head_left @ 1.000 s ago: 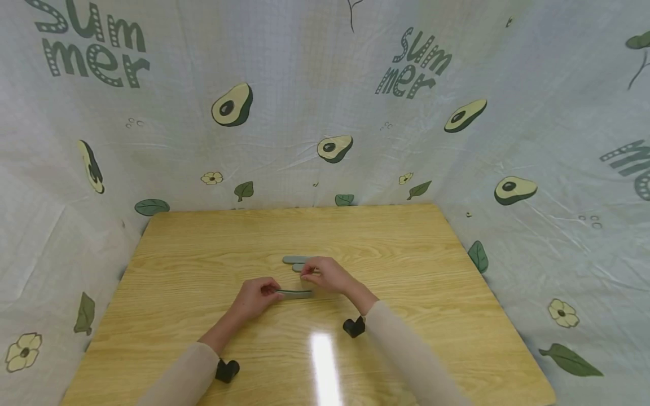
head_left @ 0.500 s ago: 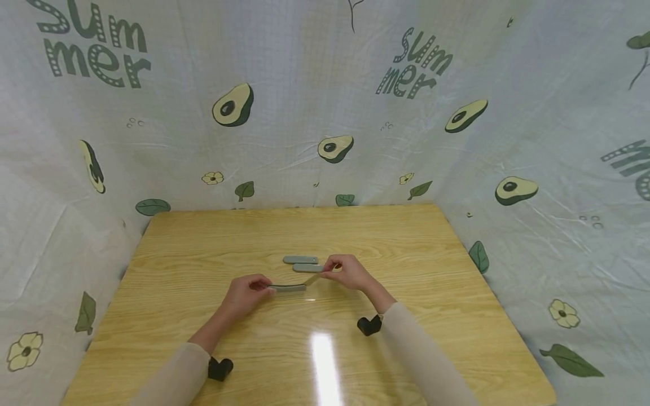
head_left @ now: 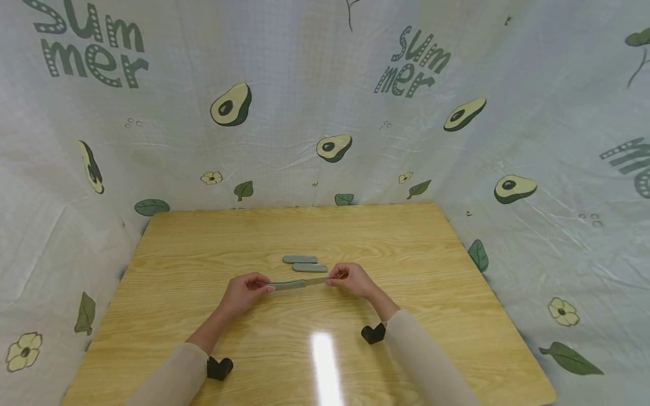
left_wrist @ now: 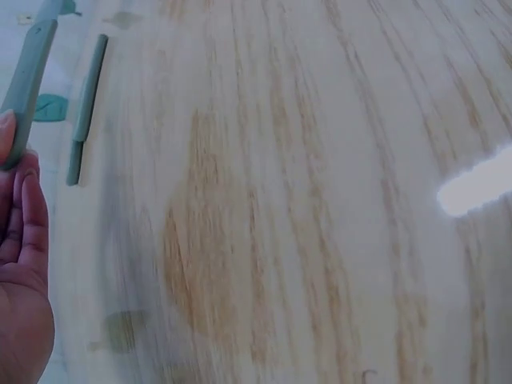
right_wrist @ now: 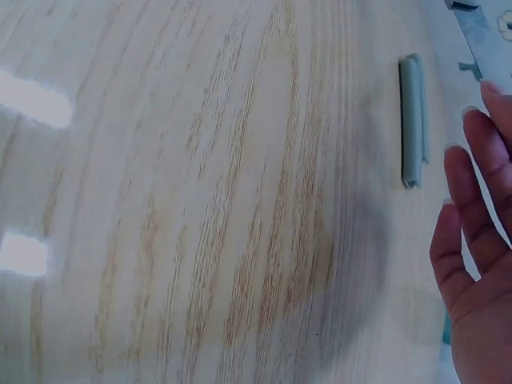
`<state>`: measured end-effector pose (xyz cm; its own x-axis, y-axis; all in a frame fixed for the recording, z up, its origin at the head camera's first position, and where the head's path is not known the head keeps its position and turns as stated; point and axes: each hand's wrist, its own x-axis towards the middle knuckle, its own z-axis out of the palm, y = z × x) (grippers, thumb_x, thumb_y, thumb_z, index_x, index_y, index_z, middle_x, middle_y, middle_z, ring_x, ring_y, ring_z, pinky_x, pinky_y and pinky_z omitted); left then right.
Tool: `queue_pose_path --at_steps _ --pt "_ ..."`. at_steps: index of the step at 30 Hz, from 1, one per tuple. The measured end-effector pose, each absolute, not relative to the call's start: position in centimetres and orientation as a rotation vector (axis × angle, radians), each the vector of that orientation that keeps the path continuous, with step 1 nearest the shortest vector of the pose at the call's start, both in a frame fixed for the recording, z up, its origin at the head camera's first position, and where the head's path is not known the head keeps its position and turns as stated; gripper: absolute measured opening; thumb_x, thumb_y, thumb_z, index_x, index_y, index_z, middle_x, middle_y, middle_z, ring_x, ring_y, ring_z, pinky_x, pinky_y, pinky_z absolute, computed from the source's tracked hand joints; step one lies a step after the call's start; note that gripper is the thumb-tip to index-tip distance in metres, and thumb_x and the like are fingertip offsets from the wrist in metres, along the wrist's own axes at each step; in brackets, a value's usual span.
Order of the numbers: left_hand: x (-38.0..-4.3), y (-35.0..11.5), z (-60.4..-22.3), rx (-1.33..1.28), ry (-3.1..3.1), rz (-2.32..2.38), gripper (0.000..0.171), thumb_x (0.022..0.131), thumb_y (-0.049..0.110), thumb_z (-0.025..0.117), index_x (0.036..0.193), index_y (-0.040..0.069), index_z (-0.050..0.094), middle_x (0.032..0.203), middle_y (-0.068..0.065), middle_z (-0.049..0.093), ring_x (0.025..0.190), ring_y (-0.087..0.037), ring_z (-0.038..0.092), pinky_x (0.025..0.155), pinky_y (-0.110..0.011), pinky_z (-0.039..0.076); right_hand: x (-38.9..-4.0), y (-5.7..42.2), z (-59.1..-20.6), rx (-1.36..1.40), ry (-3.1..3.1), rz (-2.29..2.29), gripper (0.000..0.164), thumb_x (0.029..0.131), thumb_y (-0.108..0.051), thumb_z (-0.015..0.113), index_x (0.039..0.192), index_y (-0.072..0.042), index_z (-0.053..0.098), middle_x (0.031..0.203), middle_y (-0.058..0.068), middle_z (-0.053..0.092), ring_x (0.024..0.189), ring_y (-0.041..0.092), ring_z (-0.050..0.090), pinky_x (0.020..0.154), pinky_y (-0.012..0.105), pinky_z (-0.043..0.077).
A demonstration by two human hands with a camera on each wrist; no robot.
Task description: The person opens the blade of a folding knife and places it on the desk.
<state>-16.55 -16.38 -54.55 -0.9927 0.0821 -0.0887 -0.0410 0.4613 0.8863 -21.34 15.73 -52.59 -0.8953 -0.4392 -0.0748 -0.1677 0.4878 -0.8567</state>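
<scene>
A folding knife with a grey-green handle is stretched out between the two hands just above the table in the head view, its blade unfolded roughly in line with the handle. My left hand grips the handle's left end. At the other side, my right hand pinches the blade near its tip, which the fingers cover. Behind the held knife lie two folded knives of the same colour, a farther one and a nearer one, side by side. The left wrist view shows the held handle close up.
Everything is over a light wooden table with a bright reflection towards its front. A patterned cloth hangs behind the table and along its sides. Each wrist carries a small black camera mount, such as the right one.
The right hand has moved right, swinging the blade out of the handle until the two lie almost in line. The left hand, with the handle, has shifted left and slightly up. The folded knives stay put.
</scene>
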Motion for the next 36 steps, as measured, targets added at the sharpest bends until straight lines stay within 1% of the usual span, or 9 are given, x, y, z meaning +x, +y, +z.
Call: queue_pose_path --at_steps 5,9,11,13,16,20,24,29,36 --pt "-16.8 -16.5 -54.3 0.017 2.541 1.584 0.026 0.082 0.033 0.077 0.098 0.012 0.073 0.093 -0.003 0.072 0.080 -0.011 0.065 0.069 -0.023 0.053 -21.4 15.8 -53.1 -0.467 2.380 -1.524 0.026 0.089 -0.015 0.070 0.110 0.000 0.067 0.099 0.012 0.069 0.085 0.009 0.062 0.075 0.024 0.054" --pt "-17.1 -16.7 -54.3 -0.001 2.517 1.582 0.030 0.081 0.034 0.078 0.099 0.010 0.073 0.092 -0.003 0.072 0.079 -0.012 0.064 0.068 -0.023 0.053 -21.4 16.0 -53.5 -0.408 2.289 -1.720 0.033 0.089 -0.009 0.069 0.116 0.009 0.062 0.095 0.015 0.069 0.089 0.027 0.067 0.079 0.039 0.057" --pt "-17.2 -16.7 -54.3 -0.002 2.513 1.576 0.031 0.081 0.034 0.078 0.099 0.010 0.073 0.092 -0.003 0.072 0.079 -0.012 0.063 0.067 -0.023 0.053 -21.2 15.9 -53.0 -0.406 2.247 -1.773 0.032 0.089 -0.005 0.067 0.116 0.012 0.061 0.095 0.020 0.069 0.093 0.041 0.066 0.083 0.050 0.056" --pt "-17.2 -16.8 -54.4 0.003 2.507 1.575 0.031 0.081 0.034 0.078 0.100 0.010 0.073 0.092 -0.003 0.071 0.080 -0.013 0.064 0.068 -0.024 0.053 -21.2 16.0 -53.1 -0.417 2.225 -1.794 0.030 0.089 -0.002 0.066 0.115 0.013 0.060 0.095 0.024 0.069 0.095 0.049 0.063 0.085 0.054 0.054" --pt "-17.1 -16.8 -54.4 0.015 2.506 1.579 0.032 0.080 0.033 0.078 0.100 0.009 0.073 0.092 -0.003 0.071 0.080 -0.013 0.064 0.069 -0.024 0.053 -21.3 16.0 -53.3 -0.424 2.222 -1.794 0.027 0.090 0.000 0.065 0.114 0.012 0.061 0.096 0.026 0.069 0.093 0.045 0.065 0.086 0.053 0.054" --pt "-17.2 -16.5 -54.7 -0.021 2.488 1.623 0.032 0.081 0.032 0.078 0.101 0.008 0.073 0.091 -0.004 0.073 0.079 -0.013 0.065 0.069 -0.024 0.054 -21.6 16.0 -54.4 -0.372 2.235 -1.812 0.028 0.089 -0.001 0.067 0.113 0.011 0.061 0.086 0.007 0.072 0.081 0.018 0.069 0.078 0.037 0.059" --pt "-17.4 -15.9 -55.3 -0.164 2.376 1.775 0.031 0.084 0.025 0.077 0.105 0.003 0.073 0.091 -0.006 0.075 0.079 -0.012 0.069 0.071 -0.024 0.058 -21.5 15.3 -54.6 -0.159 2.139 -1.907 0.033 0.087 0.004 0.066 0.117 0.013 0.057 0.077 -0.002 0.072 0.074 0.011 0.070 0.073 0.032 0.061" --pt "-17.7 -15.0 -55.7 -0.379 2.209 2.007 0.033 0.086 0.012 0.073 0.113 -0.006 0.068 0.103 -0.015 0.073 0.081 -0.011 0.073 0.075 -0.025 0.060 -21.0 14.1 -54.9 0.105 2.027 -1.989 0.038 0.087 0.006 0.065 0.123 0.011 0.053 0.081 0.006 0.072 0.072 0.013 0.071 0.071 0.027 0.060" --pt "-17.8 -14.3 -55.9 -0.493 2.280 1.969 0.031 0.088 0.012 0.071 0.114 -0.003 0.069 0.116 -0.022 0.068 0.086 -0.013 0.073 0.075 -0.021 0.059 -20.6 13.2 -55.4 0.269 2.005 -2.046 0.040 0.085 0.011 0.064 0.124 0.010 0.054 0.087 0.020 0.072 0.068 0.015 0.072 0.066 0.023 0.060"
